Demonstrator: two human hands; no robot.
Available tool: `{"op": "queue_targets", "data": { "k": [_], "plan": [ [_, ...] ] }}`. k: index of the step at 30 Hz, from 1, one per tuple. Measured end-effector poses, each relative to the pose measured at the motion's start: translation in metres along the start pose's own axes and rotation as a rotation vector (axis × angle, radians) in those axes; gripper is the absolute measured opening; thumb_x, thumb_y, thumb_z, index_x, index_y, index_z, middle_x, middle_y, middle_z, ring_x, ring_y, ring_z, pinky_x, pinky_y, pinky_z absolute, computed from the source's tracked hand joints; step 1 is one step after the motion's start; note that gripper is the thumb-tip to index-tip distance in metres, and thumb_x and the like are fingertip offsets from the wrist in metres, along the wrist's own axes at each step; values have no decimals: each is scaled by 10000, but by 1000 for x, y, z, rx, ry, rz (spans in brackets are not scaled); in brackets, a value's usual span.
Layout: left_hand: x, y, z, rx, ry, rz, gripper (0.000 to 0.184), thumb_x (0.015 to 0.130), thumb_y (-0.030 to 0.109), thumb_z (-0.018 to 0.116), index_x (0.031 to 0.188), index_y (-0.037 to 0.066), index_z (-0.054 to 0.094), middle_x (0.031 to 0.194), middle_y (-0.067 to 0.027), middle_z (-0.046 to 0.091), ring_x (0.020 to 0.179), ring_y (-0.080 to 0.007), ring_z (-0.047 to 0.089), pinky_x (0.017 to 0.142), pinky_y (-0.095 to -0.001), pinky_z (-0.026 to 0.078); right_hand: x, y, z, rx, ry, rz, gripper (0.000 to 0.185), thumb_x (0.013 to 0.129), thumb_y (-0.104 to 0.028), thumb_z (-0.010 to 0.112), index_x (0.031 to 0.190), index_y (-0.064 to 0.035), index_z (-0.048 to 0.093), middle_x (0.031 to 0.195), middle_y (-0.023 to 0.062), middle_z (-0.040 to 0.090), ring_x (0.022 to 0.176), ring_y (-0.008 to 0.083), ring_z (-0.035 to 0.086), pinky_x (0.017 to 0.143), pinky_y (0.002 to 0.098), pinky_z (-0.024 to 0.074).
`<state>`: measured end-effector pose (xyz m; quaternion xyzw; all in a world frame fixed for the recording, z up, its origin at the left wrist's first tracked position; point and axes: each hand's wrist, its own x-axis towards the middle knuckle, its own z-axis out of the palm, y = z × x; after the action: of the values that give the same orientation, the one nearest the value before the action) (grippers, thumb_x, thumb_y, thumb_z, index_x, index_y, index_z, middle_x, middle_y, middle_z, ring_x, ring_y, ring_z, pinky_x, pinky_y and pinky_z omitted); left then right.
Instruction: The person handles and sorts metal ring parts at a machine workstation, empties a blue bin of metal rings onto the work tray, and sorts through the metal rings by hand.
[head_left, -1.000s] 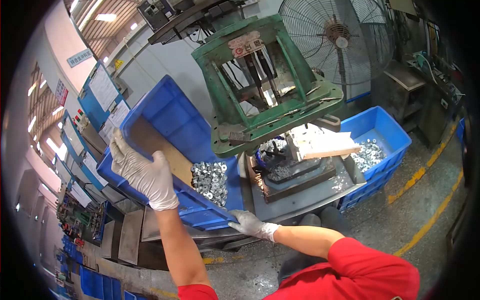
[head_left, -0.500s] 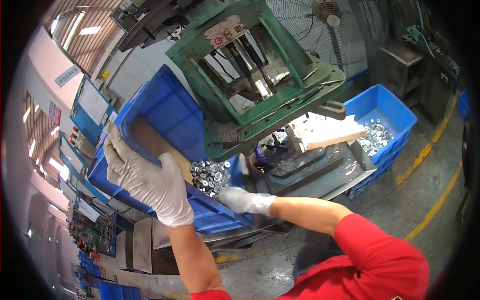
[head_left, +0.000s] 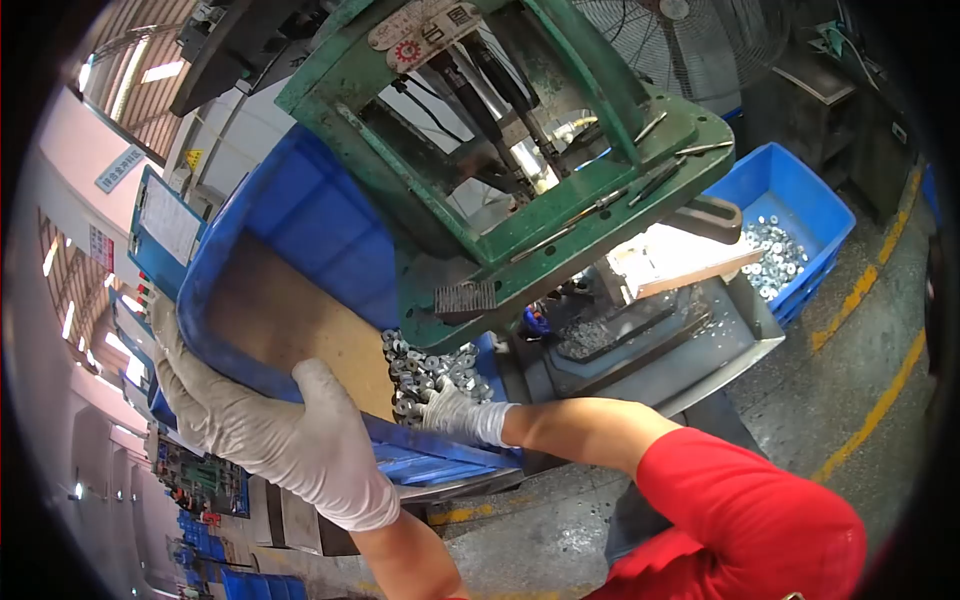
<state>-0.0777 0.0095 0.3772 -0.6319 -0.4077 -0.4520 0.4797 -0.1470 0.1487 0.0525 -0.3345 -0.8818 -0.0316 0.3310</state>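
A large tilted blue bin (head_left: 310, 205) has a brown board (head_left: 300, 320) inside and a heap of small metal washers (head_left: 408, 365) at its lower end. My gloved left hand (head_left: 270, 430) is closed over the bin's near rim at the left, thumb on the inner side and fingers outside. Inside the bin's lower end, my gloved right hand (head_left: 455, 412) touches the washers; its fingertips are partly among them, and whether it grips any is unclear.
A green press frame (head_left: 560, 225) stands over a metal work tray (head_left: 740, 345) with a brightly lit wooden piece (head_left: 680, 262). At the right, another blue bin (head_left: 825, 215) holds washers. A large fan (head_left: 690, 50) stands behind.
My right hand has moved from the bin's outer rim over the edge into the washers. My left hand stays on the rim, larger in view. The camera has shifted closer to the press.
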Motion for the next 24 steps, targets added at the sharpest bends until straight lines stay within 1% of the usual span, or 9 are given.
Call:
{"op": "queue_targets", "data": {
  "k": [3,4,7,9,10,13,14,17,24],
  "plan": [
    [-2,-5,-1,-99,-14,-48,825,603,-66,617,1415,15,493,1391,-173,549,1316,-357,495,1151,-459,314,-4,-1,-66,84,-513,168,432,957,-449,521,1338,-262,604,1411,78,541,1356,322,455,1006,725,328],
    [-2,-4,-2,-76,-14,-39,825,603,-68,615,1415,15,492,1392,-173,549,1317,-355,494,1152,-457,313,-10,0,-93,79,-557,191,451,958,-435,516,1354,-234,594,1377,95,571,1334,327,475,997,700,359],
    [-1,-4,-5,-76,1,-12,820,606,-66,599,1415,8,489,1403,-167,546,1319,-355,482,1143,-457,309,-40,23,-66,-51,-288,162,480,946,-439,540,1354,-189,587,1341,130,596,1282,330,527,1050,761,269],
    [-2,-6,-1,-159,24,0,807,611,-53,577,1411,-5,483,1420,-154,543,1317,-365,463,1120,-465,304,-39,35,-91,45,-569,280,460,945,-416,555,1299,-129,621,1296,155,619,1257,347,549,1068,753,256],
    [-2,-6,1,-128,26,0,807,608,-51,576,1408,-9,484,1416,-158,545,1316,-367,464,1122,-465,303,-35,34,-112,60,-614,357,440,944,-409,570,1222,-80,660,1234,177,632,1202,386,572,1038,674,343],
    [-3,-4,2,-31,13,-8,820,599,-64,565,1413,-6,483,1402,-167,544,1317,-360,472,1136,-465,311,-18,37,-115,238,-264,386,423,937,-418,579,1143,-67,691,1172,189,634,1165,414,567,967,606,410],
    [-3,-2,2,4,4,-18,833,598,-83,557,1423,6,480,1397,-168,539,1320,-349,478,1145,-463,319,-9,35,-107,99,-94,345,445,910,-427,613,1123,-43,686,1151,187,663,1097,344,646,943,509,475],
    [-7,-3,3,-51,-14,-59,842,611,-116,505,1441,16,460,1397,-163,513,1325,-317,483,1153,-456,352,34,40,-79,349,103,327,484,904,-409,621,1216,-40,628,1242,227,574,1167,408,542,968,541,426],
    [-13,1,26,-394,38,-235,832,650,-150,402,1469,-5,389,1402,-169,484,1310,-298,502,1127,-417,418,91,54,25,172,-42,375,446,897,-305,608,1253,-37,600,1300,252,543,1200,380,543,945,519,454]
  ]
}}
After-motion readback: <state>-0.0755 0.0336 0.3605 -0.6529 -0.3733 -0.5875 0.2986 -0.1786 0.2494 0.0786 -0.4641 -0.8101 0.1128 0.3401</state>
